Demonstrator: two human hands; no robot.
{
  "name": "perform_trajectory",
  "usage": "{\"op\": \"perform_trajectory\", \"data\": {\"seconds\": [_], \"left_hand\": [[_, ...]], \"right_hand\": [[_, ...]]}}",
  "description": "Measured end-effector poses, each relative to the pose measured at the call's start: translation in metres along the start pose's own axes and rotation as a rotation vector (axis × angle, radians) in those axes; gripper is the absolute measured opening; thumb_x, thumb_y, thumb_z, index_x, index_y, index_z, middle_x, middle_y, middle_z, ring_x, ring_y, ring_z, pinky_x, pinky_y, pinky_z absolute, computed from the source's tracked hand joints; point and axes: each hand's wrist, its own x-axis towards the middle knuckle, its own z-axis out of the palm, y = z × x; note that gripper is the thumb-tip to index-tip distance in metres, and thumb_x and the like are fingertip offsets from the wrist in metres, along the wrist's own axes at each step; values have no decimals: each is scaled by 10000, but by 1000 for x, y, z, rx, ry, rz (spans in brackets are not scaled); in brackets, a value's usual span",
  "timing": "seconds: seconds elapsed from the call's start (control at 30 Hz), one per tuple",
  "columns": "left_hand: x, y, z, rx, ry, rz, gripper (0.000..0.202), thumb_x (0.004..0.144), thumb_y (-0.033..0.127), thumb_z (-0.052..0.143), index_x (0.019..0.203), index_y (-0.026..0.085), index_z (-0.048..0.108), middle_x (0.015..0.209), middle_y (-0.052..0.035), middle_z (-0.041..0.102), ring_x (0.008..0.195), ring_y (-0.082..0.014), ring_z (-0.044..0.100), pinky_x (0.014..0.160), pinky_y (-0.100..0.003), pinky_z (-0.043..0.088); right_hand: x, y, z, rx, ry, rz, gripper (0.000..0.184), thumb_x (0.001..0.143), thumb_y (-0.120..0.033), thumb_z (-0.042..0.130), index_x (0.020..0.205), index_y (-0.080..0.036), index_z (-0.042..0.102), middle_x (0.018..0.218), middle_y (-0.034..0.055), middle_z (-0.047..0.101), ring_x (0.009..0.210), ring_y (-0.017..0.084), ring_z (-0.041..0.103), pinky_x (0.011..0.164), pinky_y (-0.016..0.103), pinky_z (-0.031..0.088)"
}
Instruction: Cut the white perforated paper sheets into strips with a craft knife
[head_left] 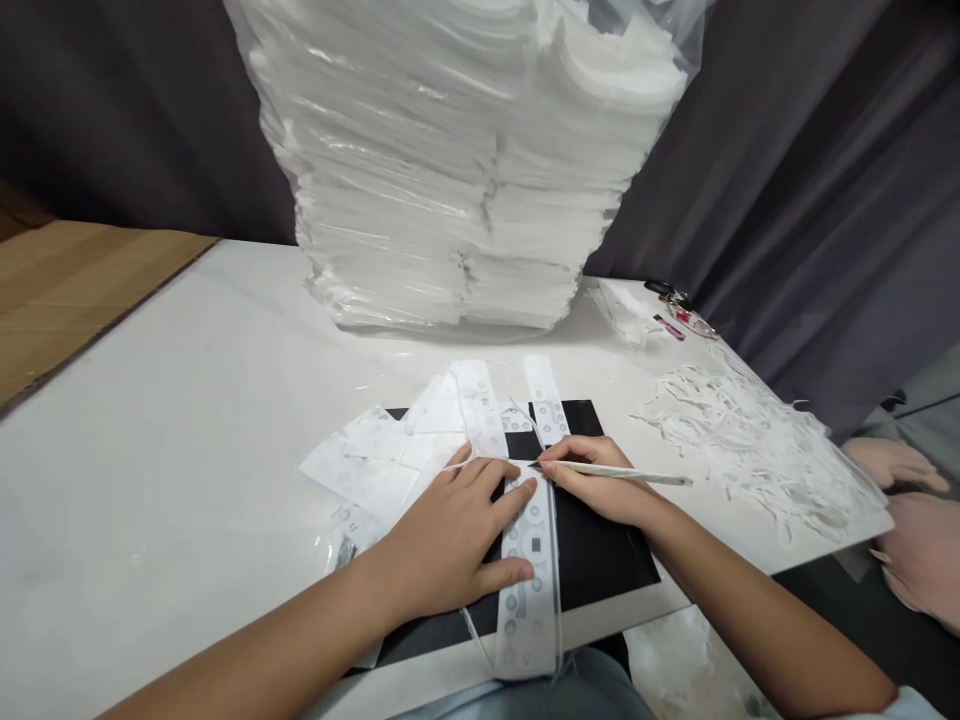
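Observation:
My left hand [457,530] lies palm down with its fingers spread. Its fingertips and thumb press on a long white strip [529,600] printed with grey circles and small squares. In my right hand [600,480] is a slim, pale, pen-shaped craft knife [637,471], held in a pinch. Its dark pointed tip meets the strip near its far end, just beyond my left index finger. Under the strip is a black mat [600,550], and the strip's near end hangs over the table edge. A loose pile of printed white pieces [412,430] lies left of the strip, partly behind my left hand.
A tall stack of white sheets in clear plastic [450,180] stands at the back of the white table [187,450]. Thin white trimmings [765,450] are heaped at the right. Cardboard [90,290] is at the far left. Pinkish bundles [922,550] sit beyond the right edge.

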Motion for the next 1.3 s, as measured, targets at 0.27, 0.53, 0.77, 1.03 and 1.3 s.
{"op": "perform_trajectory", "data": {"seconds": [0.27,0.53,0.77,1.03,1.3], "left_hand": [[-1,-1,4,-14,54,14,617,805,527,621,1320,238,442,1194,-103,552,1095,-306,527,1041,-598,289],[-1,-3,2,-4,27,29,699,764,583,644,1328,220,449,1186,-112,551,1098,-323,519,1029,-608,294],[-4,-6,1,3,18,39,780,738,675,602,1337,193,468,1162,-119,562,1123,-339,514,1039,-605,280],[4,5,13,79,100,-96,772,805,698,485,1344,146,461,1195,-145,554,1123,-330,501,1051,-614,239],[7,7,14,97,114,-113,775,799,692,492,1344,143,451,1202,-146,540,1110,-327,489,1024,-584,288]], "right_hand": [[2,-1,0,-32,-10,1,133,817,-282,607,855,-214,715,844,20,738,770,179,680,700,286,515],[-7,-17,9,-317,-67,-271,139,893,-220,511,873,-215,649,945,59,708,919,222,640,822,366,516],[-18,-10,9,-478,143,-400,206,930,-174,380,894,-213,578,970,132,666,1038,282,586,852,452,518],[-57,-13,1,125,203,55,122,866,-302,552,777,-225,583,988,62,736,879,214,695,759,332,550],[-70,-9,24,76,126,-31,85,796,-168,568,738,-223,596,962,64,732,926,213,689,821,342,528]]}}
